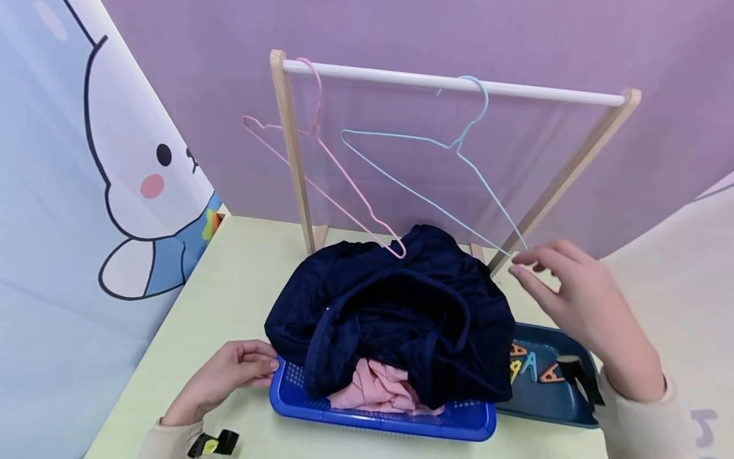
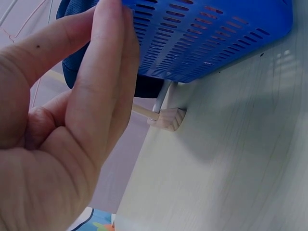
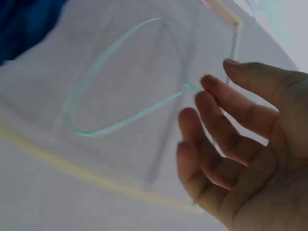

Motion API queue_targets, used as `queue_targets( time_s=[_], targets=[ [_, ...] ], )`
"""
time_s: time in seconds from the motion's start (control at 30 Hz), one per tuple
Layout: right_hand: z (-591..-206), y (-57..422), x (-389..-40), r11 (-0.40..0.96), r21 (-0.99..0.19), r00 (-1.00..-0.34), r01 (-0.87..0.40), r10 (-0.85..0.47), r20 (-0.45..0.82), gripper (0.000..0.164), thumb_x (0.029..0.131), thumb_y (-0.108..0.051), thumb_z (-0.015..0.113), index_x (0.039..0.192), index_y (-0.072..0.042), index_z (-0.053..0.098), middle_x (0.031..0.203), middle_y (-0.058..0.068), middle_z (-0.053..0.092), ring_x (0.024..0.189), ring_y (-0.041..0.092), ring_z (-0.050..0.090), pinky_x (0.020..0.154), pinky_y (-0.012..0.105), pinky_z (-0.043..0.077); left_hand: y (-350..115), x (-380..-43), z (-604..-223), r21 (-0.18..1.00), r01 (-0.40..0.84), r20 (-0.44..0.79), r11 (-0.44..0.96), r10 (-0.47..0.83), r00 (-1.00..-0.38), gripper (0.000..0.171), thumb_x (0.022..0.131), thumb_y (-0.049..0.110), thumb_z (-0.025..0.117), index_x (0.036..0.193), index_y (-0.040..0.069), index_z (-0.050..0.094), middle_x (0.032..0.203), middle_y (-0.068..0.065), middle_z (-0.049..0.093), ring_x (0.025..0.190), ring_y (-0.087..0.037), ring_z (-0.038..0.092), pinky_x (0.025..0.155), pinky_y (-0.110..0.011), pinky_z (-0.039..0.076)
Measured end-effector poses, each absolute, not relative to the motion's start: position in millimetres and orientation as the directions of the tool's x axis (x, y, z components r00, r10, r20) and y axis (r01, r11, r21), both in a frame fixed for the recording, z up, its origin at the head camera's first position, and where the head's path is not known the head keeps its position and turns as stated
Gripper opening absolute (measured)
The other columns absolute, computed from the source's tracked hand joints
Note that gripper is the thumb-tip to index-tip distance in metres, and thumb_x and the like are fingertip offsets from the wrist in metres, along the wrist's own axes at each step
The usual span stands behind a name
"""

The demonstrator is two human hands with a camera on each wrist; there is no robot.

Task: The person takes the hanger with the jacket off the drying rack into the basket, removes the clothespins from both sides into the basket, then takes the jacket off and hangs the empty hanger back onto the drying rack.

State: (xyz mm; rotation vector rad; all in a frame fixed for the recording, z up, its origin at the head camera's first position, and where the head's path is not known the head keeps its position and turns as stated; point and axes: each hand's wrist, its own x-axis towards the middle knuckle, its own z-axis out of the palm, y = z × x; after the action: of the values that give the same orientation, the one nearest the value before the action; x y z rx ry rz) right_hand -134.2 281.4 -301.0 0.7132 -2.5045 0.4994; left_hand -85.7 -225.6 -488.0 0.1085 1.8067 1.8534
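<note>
A blue plastic basket (image 1: 378, 417) holds a bundled navy garment (image 1: 401, 306) and a folded pink cloth (image 1: 373, 389). At its left end, my left hand (image 1: 235, 370) has its fingertips against the corner. The left wrist view shows those fingers fairly straight beside the perforated wall (image 2: 192, 38). A light-blue hanger (image 1: 413, 137) hangs from the white bar of a small rack. My right hand (image 1: 579, 293) is at that hanger's right end, which its fingers hide. From the right wrist, thumb (image 3: 250, 77) and fingers look parted and loosely bent.
A pink hanger (image 1: 321, 127) hangs near the left post of the wooden rack (image 1: 298, 159), over the navy garment. Right of the basket, a dark tray (image 1: 550, 408) contains several coloured clothespins (image 1: 530, 366). Purple cloth (image 1: 401, 32) backs the table.
</note>
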Motion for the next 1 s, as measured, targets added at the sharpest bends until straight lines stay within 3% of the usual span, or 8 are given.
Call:
queue_targets(
  time_s=[0.13,0.23,0.33,0.43,0.7,1.0],
  targets=[
    [-330,298,-128,0.844,-0.276,-0.867,-0.459,-0.358,0.347,0.015,0.091,-0.016,0.075,0.103,-0.009,0.073,0.102,0.006,0.069,0.082,0.020,0.064,0.062,0.032,0.052,-225,-87,-487,0.944,-0.324,-0.318,0.059,0.416,-0.852,0.024,0.096,0.004,0.066,0.111,-0.013,0.060,0.099,-0.014,0.071,0.087,-0.021,0.071,0.080,-0.042,0.059],
    [-354,309,-131,0.876,-0.336,-0.938,-0.345,-0.315,0.143,0.034,0.098,-0.029,0.068,0.118,-0.001,0.067,0.113,0.017,0.066,0.089,0.030,0.066,0.069,0.046,0.055,-225,-89,-487,0.945,-0.319,-0.317,0.066,0.411,-0.855,0.025,0.096,0.004,0.066,0.112,-0.014,0.060,0.099,-0.015,0.071,0.087,-0.022,0.071,0.080,-0.041,0.059],
    [-377,317,-141,0.890,-0.385,-0.963,-0.245,-0.271,-0.014,0.056,0.100,-0.038,0.062,0.133,0.005,0.055,0.125,0.027,0.058,0.095,0.037,0.065,0.076,0.053,0.054,-225,-90,-486,0.949,-0.307,-0.311,0.076,0.403,-0.861,0.027,0.095,0.005,0.067,0.112,-0.014,0.059,0.099,-0.015,0.071,0.086,-0.022,0.071,0.080,-0.040,0.059],
    [-399,321,-153,0.882,-0.432,-0.964,-0.189,-0.251,-0.090,0.067,0.101,-0.041,0.060,0.141,0.009,0.044,0.132,0.034,0.052,0.098,0.040,0.065,0.081,0.055,0.054,-225,-92,-486,0.952,-0.295,-0.304,0.087,0.394,-0.867,0.028,0.095,0.006,0.068,0.112,-0.015,0.059,0.099,-0.015,0.071,0.086,-0.022,0.071,0.080,-0.041,0.059],
    [-426,321,-168,0.834,-0.531,-0.957,-0.148,-0.256,-0.134,0.067,0.100,-0.041,0.060,0.146,0.004,0.041,0.125,0.031,0.060,0.102,0.040,0.064,0.081,0.052,0.054,-224,-95,-488,0.954,-0.288,-0.298,0.086,0.395,-0.869,0.028,0.095,0.005,0.067,0.112,-0.015,0.059,0.099,-0.015,0.071,0.086,-0.022,0.071,0.080,-0.040,0.059],
    [-434,312,-171,0.815,-0.525,-0.963,-0.244,-0.268,0.031,0.031,0.096,-0.017,0.069,0.123,-0.001,0.066,0.105,0.016,0.070,0.077,0.022,0.065,0.067,0.039,0.051,-224,-90,-489,0.948,-0.307,-0.314,0.081,0.389,-0.866,0.029,0.095,0.005,0.068,0.112,-0.015,0.059,0.099,-0.014,0.071,0.086,-0.021,0.071,0.079,-0.038,0.060]
  ],
)
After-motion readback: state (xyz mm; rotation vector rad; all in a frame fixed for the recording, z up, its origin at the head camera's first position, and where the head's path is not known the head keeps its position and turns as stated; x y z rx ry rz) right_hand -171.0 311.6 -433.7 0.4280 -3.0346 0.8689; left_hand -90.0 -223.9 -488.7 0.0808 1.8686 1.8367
